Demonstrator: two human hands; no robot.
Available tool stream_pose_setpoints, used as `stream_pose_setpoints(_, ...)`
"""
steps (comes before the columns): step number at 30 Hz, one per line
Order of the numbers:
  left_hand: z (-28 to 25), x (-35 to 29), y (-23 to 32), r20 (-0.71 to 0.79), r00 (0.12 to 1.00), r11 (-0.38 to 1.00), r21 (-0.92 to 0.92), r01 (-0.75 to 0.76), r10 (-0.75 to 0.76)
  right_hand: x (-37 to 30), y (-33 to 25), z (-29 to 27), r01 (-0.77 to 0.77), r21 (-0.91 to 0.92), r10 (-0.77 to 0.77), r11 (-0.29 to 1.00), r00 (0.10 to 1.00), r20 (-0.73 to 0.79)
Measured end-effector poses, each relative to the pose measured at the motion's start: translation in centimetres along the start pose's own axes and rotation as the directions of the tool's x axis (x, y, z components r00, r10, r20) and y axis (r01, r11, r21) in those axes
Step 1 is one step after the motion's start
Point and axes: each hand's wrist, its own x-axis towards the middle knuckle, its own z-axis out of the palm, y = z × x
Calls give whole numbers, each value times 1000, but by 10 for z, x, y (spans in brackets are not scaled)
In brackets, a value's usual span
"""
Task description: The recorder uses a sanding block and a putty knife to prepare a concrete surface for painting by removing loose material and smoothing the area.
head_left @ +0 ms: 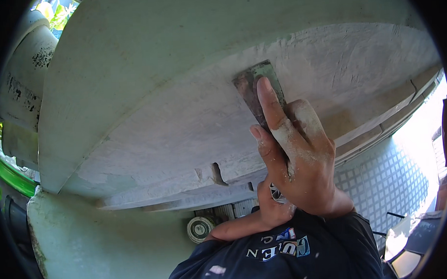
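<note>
My right hand (308, 161), dusted with pale powder or paste, grips a putty knife (246, 87) with a worn, stained blade. Its index finger lies stretched along the blade, which rests on a whitish, streaky coated band (183, 116) of a curved pale-green surface (146, 48). Close to my chest, my left hand (274, 211) is bent inward, partly covered by the right one. A small silvery, ridged thing (278, 193) shows at its fingers; what it is, I cannot make out.
Slots and a dark notch (218, 174) break the band's lower edge. Below stands a pale-green wall (104, 242) with a round container (200, 229) beside it. A thick pipe (24, 72) runs at left above a green rim (13, 176). Tiled flooring (377, 173) lies at right.
</note>
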Motion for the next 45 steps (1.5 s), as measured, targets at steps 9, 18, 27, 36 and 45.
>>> stream_pose_setpoints(9,-7,11,16,19,999,999,37,27,-28,4,-8,7,3,0,-3,1000,994,-105)
stream_pose_setpoints(18,-8,17,22,40,997,996,-51,69,-67,8,-10,3,-18,-7,17,1000,994,-110)
stream_pose_setpoints(27,-11,9,6,55,998,999,14,30,-31,-6,-8,5,-110,-98,104,989,992,-67)
stream_pose_setpoints(36,2,17,11,78,996,999,-12,39,-38,3,-7,-3,-126,-132,128,983,992,8)
stream_pose_setpoints(45,16,17,21,33,999,998,-52,41,-39,4,-7,-15,-100,-52,102,994,994,36)
